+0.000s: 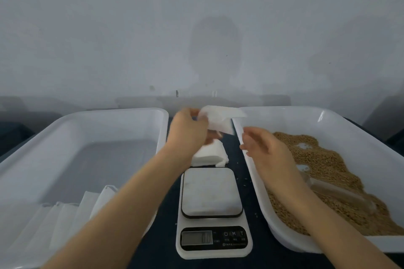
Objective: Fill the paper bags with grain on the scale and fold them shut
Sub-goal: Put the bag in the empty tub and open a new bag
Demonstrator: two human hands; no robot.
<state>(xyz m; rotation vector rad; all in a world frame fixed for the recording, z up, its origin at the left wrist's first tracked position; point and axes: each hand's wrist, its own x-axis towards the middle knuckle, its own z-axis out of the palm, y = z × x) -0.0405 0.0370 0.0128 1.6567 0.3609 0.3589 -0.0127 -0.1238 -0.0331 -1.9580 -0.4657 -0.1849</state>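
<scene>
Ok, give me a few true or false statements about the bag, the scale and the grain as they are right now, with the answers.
1. The left hand holds a white paper bag. True.
2. A bag stands on the scale. False: its platform is bare.
3. The grain lies in the right tray. True.
4. The right hand grips a scoop. False: it is open and holds nothing.
5. The left tray is full of grain. False: it holds only white bags.
</scene>
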